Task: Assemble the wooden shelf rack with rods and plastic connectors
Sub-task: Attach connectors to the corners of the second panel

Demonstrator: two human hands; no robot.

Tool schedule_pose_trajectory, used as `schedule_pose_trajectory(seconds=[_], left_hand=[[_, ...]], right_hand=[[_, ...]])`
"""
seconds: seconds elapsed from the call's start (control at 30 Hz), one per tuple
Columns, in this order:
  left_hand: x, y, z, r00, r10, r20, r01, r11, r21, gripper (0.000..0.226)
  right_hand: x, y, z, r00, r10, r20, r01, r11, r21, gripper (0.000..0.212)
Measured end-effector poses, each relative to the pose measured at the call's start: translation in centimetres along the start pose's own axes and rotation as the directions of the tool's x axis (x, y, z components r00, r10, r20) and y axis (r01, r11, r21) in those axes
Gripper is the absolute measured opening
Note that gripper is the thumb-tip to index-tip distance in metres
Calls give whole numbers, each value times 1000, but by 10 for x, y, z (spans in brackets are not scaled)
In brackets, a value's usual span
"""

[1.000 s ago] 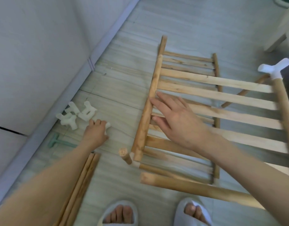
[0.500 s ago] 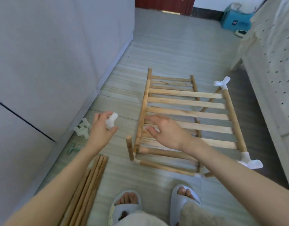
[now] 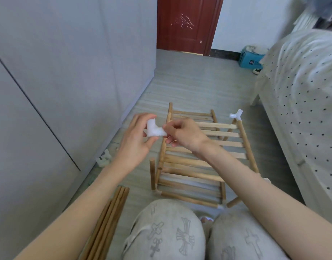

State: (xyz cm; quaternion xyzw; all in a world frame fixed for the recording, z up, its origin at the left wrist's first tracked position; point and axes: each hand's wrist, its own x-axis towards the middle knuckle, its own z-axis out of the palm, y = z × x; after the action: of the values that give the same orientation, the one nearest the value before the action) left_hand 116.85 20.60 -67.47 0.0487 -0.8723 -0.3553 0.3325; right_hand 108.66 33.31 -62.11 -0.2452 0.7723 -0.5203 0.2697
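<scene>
left hand (image 3: 137, 139) + right hand (image 3: 183, 133) | pinch white connector (image 3: 154, 128) (above rack (image 3: 198, 158))

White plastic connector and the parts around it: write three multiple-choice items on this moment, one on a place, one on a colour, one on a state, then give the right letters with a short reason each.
1. Where do the loose wooden rods lie?
A. On the bed
B. On the floor by the left forearm
C. Against the door

2. What colour is the door?
A. Dark red
B. Green
C. White

3. How is the white connector held?
A. Lying on the floor
B. Pushed onto a rod
C. In the air between both hands

Answers: 1 B, the bundle lies on the floor beside that forearm. 2 A, its panel is dark red. 3 C, the left hand and right hand both pinch it above the rack.
</scene>
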Motion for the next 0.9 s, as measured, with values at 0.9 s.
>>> schedule_pose_trajectory(seconds=[0.9], left_hand=[[-19,-1,-9,885,-461,72,438,769,-466,22]], right_hand=[[-11,12,7,996,-75,45,80,991,-112,10]])
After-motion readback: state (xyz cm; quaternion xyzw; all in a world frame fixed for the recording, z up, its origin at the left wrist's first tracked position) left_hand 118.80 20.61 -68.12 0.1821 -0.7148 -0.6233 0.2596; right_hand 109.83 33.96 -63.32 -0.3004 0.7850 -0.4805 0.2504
